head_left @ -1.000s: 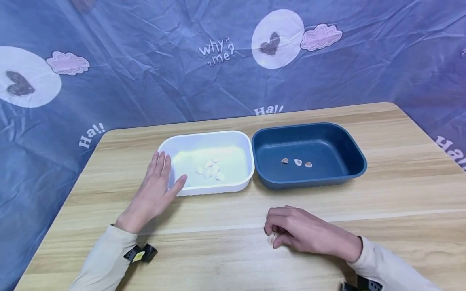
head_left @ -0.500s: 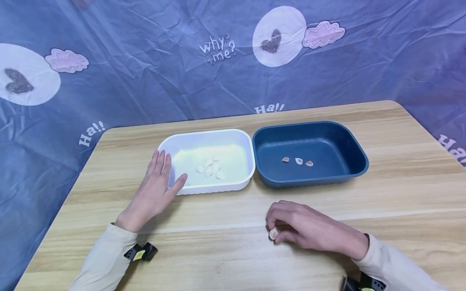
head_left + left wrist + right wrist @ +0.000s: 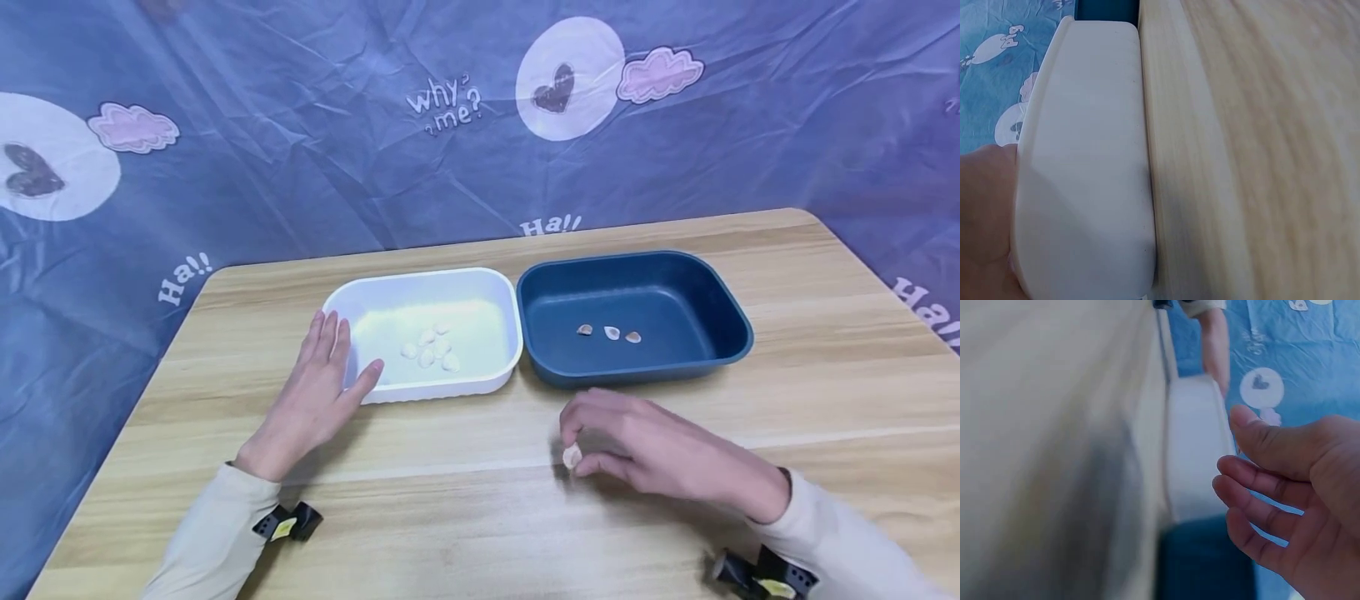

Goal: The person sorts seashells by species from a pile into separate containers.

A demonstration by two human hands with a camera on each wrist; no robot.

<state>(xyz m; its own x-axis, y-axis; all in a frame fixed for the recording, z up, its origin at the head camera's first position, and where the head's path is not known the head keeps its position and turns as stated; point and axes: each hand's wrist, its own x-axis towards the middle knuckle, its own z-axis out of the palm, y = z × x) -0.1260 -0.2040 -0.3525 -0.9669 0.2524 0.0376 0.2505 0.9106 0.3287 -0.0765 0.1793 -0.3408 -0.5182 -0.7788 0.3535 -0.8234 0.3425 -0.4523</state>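
Observation:
My right hand pinches a small pale shell between thumb and fingertips, over the wooden table in front of the blue basin. In the right wrist view the hand covers most of the shell. My left hand, fingers straight, rests against the left end of the white basin. Several whitish shells lie on that basin's floor. Inside the dark blue basin sit three shells in a loose row, two of them brownish.
Both basins stand side by side on the wooden table, their rims nearly meeting. A blue printed cloth hangs behind the table's back edge. Small black cameras are strapped at the wrists.
My right hand has lifted the shell from the table and carried it a little forward toward the blue basin. The left hand has stayed on the white basin.

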